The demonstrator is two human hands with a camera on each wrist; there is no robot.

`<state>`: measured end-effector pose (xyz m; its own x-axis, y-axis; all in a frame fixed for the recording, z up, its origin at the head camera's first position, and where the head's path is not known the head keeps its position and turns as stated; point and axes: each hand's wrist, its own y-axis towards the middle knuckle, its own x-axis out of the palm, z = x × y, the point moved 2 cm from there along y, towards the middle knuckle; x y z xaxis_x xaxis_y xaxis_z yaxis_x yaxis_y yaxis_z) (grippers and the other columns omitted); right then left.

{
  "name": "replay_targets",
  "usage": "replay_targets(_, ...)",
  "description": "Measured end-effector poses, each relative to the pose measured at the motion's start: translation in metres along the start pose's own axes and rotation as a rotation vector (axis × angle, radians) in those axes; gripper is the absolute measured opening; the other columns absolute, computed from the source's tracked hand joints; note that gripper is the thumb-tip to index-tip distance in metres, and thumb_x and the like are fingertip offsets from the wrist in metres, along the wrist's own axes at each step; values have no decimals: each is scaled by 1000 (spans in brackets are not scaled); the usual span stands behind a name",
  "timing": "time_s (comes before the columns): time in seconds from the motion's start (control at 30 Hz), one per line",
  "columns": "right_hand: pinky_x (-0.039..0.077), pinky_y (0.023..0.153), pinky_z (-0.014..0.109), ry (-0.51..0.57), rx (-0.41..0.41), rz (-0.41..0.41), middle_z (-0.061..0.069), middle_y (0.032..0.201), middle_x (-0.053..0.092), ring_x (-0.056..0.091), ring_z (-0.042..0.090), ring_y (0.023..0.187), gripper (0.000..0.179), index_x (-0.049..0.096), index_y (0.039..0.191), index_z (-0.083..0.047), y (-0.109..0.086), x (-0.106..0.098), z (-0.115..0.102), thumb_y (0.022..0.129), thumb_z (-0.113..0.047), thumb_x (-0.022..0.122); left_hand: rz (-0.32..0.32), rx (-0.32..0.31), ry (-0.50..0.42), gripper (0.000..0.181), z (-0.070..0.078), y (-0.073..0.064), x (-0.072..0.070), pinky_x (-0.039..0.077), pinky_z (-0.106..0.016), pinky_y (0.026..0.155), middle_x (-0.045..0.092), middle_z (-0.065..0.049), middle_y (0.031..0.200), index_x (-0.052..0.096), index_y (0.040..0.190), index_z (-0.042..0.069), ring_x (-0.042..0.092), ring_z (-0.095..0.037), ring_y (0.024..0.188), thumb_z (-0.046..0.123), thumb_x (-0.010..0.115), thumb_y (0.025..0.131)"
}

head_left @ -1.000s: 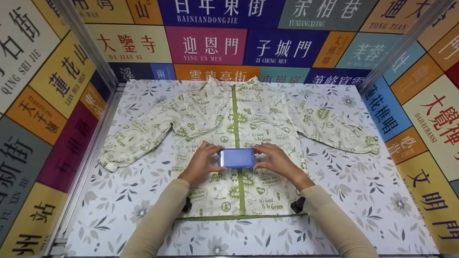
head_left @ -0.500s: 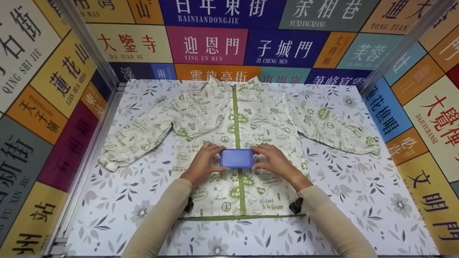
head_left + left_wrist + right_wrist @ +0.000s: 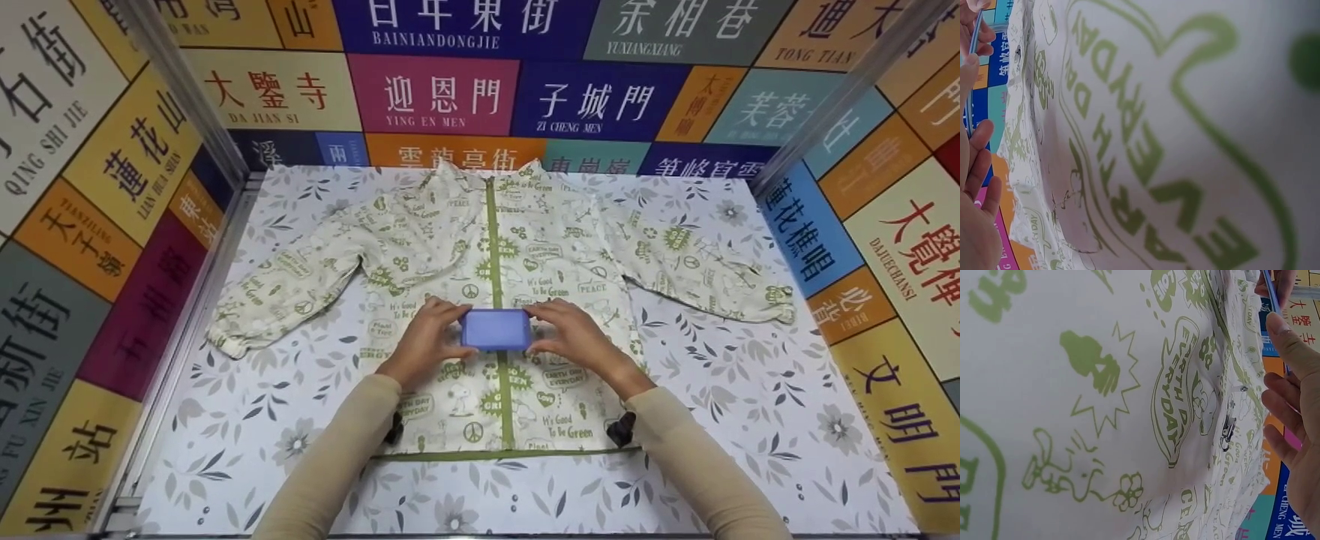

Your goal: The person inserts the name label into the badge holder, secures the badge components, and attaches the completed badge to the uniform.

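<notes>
A blue-rimmed phone (image 3: 495, 330) is held level and sideways over the middle of a jacket (image 3: 555, 262) with green print. My left hand (image 3: 424, 341) pinches its left end between thumb and fingers, while my right hand (image 3: 577, 337) grips the right end the same way. From the head, the phone's upper face looks plain violet-blue. In the left wrist view only the phone's thin edge (image 3: 977, 36) shows beside the left hand (image 3: 979, 214). Likewise, the right wrist view catches a slim phone edge (image 3: 1270, 292) above the right hand's palm (image 3: 1306, 439).
The jacket lies flat with both sleeves spread, the left sleeve (image 3: 292, 281) and right sleeve (image 3: 697, 270). Beneath it is a floral-patterned tabletop (image 3: 277, 450). Panels with large lettering (image 3: 435, 94) stand at the back and sides, joined by metal posts (image 3: 199, 97).
The phone and both hands have shifted very slightly right, and the phone has tilted a little. The bright glare at its left end is gone. The jacket lies as before.
</notes>
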<state>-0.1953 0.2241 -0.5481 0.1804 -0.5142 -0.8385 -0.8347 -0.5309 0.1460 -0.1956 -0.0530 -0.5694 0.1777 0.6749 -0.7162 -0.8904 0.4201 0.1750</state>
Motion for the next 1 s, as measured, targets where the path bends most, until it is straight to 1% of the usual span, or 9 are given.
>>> replay_targets(0.13, 49, 104, 47, -18, -21, 17, 5, 130, 67, 62, 25, 115, 75, 57, 138, -9, 0, -1, 0, 72, -32, 85, -2, -6, -1, 81, -1, -1, 0, 47, -38, 105, 66, 0, 126, 56, 139, 11, 52, -19, 115, 39, 87, 70)
replay_targets(0.3, 49, 105, 47, 8, -31, 31, 6, 129, 67, 62, 26, 116, 75, 56, 139, -8, 0, -1, 2, 73, -29, 84, 12, 2, -3, 79, -2, -3, 0, 47, -39, 106, 65, -1, 128, 54, 141, 10, 52, -19, 117, 39, 84, 74)
replay_targets(0.43, 48, 106, 46, 60, 8, 14, 6, 131, 66, 61, 26, 119, 75, 54, 141, -11, 0, 0, 4, 74, -27, 84, 10, -14, -25, 77, -2, -3, 0, 47, -38, 106, 65, 0, 130, 52, 143, 10, 51, -18, 118, 37, 82, 78)
replay_targets(0.57, 49, 105, 45, 123, 38, 9, 5, 131, 66, 60, 26, 120, 74, 53, 143, -13, 0, 0, 5, 76, -27, 83, 13, -31, -53, 72, -3, -4, 1, 48, -37, 105, 64, 1, 130, 51, 144, 10, 50, -16, 117, 36, 78, 82)
replay_targets(0.67, 50, 104, 47, 174, 47, 24, 7, 132, 66, 60, 28, 120, 72, 54, 141, -11, 1, 1, 5, 77, -24, 82, 29, -43, -81, 68, -3, -4, 1, 48, -36, 104, 65, 4, 129, 51, 144, 11, 49, -14, 115, 34, 76, 85)
replay_targets(0.83, 49, 103, 50, 247, 64, 50, 8, 130, 66, 60, 29, 120, 65, 58, 138, -8, 1, 1, 6, 78, -22, 81, 55, -40, -106, 61, -4, -5, 2, 48, -34, 103, 66, 5, 129, 52, 143, 13, 50, -12, 113, 31, 72, 88)
replay_targets(0.9, 50, 102, 50, 255, 58, 65, 7, 128, 67, 60, 28, 118, 62, 59, 136, -8, 2, 1, 6, 80, -22, 80, 71, -41, -113, 57, -5, -5, 2, 49, -34, 101, 67, 5, 127, 54, 141, 13, 51, -11, 112, 30, 71, 89)
replay_targets(1.0, 50, 101, 50, 300, 63, 96, 5, 125, 69, 61, 27, 116, 54, 62, 134, -8, 3, 1, 6, 84, -23, 77, 99, -49, -133, 52, -5, -5, 3, 51, -33, 98, 70, 3, 123, 59, 136, 13, 55, -12, 108, 29, 72, 89)
